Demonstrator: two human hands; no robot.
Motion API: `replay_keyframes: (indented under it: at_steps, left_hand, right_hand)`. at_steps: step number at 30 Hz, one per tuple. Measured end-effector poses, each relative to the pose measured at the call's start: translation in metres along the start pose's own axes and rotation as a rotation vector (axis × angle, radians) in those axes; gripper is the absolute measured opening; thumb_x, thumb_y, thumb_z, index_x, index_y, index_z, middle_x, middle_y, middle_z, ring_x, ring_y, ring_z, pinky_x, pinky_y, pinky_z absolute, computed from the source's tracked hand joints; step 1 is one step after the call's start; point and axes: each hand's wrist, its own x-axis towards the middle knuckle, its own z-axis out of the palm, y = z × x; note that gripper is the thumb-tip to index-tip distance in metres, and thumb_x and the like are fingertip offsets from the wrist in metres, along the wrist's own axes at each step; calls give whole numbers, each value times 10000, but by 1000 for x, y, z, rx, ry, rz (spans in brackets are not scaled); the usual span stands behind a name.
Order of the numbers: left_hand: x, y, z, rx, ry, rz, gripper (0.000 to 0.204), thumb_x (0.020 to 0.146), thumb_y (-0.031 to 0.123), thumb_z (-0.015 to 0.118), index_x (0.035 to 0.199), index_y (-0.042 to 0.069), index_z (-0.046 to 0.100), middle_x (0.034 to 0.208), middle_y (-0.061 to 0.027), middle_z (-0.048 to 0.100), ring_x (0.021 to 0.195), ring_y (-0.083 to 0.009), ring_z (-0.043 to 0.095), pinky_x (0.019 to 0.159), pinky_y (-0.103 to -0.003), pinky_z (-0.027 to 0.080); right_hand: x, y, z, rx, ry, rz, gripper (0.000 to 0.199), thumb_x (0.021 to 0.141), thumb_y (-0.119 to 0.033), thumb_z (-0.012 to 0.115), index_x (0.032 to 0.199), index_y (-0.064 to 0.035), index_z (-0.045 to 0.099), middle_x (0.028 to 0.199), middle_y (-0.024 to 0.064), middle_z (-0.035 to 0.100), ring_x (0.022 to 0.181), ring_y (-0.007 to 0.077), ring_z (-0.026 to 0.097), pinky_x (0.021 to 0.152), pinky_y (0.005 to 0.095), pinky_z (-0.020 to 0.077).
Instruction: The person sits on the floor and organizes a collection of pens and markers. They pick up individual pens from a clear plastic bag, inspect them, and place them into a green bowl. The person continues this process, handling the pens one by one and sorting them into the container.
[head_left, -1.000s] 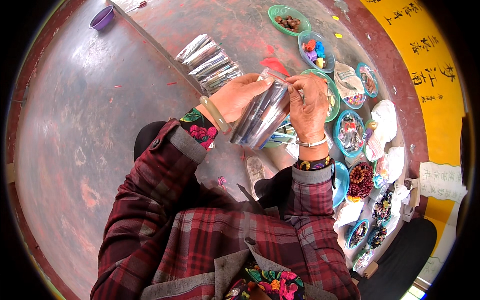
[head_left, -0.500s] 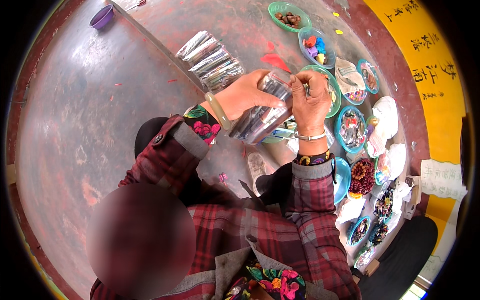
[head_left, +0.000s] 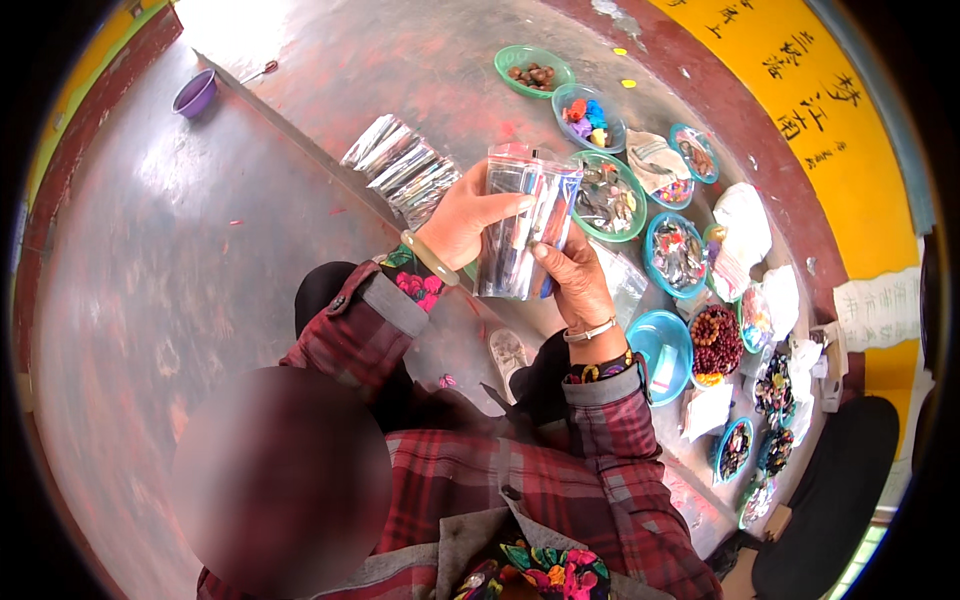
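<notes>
A clear zip bag (head_left: 520, 240) stands upright between my two hands, with a red strip along its top edge. Long thin items in dark, white and blue show through the plastic; their kind is hard to make out. My left hand (head_left: 462, 222) grips the bag's left side, thumb across the front. On the lower right side, my right hand (head_left: 578, 280) pinches it with the thumb in front; its other fingers are partly hidden. Beyond my left hand, a row of similar filled clear bags (head_left: 400, 168) lies on the floor.
At the right stand a green basin (head_left: 622, 238) of small pieces, a light-blue basin (head_left: 646, 325) holding a white item, and a blue basin (head_left: 652, 268) of small packets. Dark red bead strings (head_left: 718, 345) lie farther right. A purple basin (head_left: 195, 95) sits far left.
The bag has gone from tilted to nearly upright. My right hand has moved from its top edge down to its lower right side. The view has shifted slightly.
</notes>
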Motion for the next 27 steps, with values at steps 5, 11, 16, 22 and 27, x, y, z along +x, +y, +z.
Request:
replay_keyframes:
  at_steps: [5,11,16,22,27]
  left_hand:
    - [-33,-5,25,79,-70,64,566,783,69,679,1275,2,406,1149,-71,545,1066,-144,533,907,-305,437]
    - [-80,-25,25,189,-138,-130,579,780,55,684,1279,-17,398,1184,-68,540,1082,-145,534,923,-303,436]
    - [-112,-22,30,305,5,-116,495,765,59,704,1189,-24,464,1064,-52,577,972,-108,552,844,-277,462]
    - [-144,-13,35,390,14,14,475,758,56,710,1158,-26,468,1052,-63,576,937,-107,562,813,-268,472]
    - [-173,-5,43,359,-26,150,555,708,1,745,1185,-11,463,1105,-40,554,1023,-107,534,870,-277,456]
  right_hand:
    - [-33,7,-4,-12,103,-82,405,745,-36,734,1121,-41,587,1020,27,655,909,117,600,809,271,478]
    - [-65,11,5,31,236,-162,361,713,0,748,1051,-32,626,961,50,671,837,132,625,758,277,503]
    - [-80,11,20,67,165,-85,350,713,12,744,1045,-23,637,953,54,678,818,130,627,754,274,500]
    - [-96,10,39,41,83,-78,339,713,19,742,1035,-24,644,944,35,678,820,115,617,760,266,487]
    - [-114,6,46,-68,-122,-114,488,701,14,756,1152,-33,576,1066,26,632,941,105,580,832,271,473]
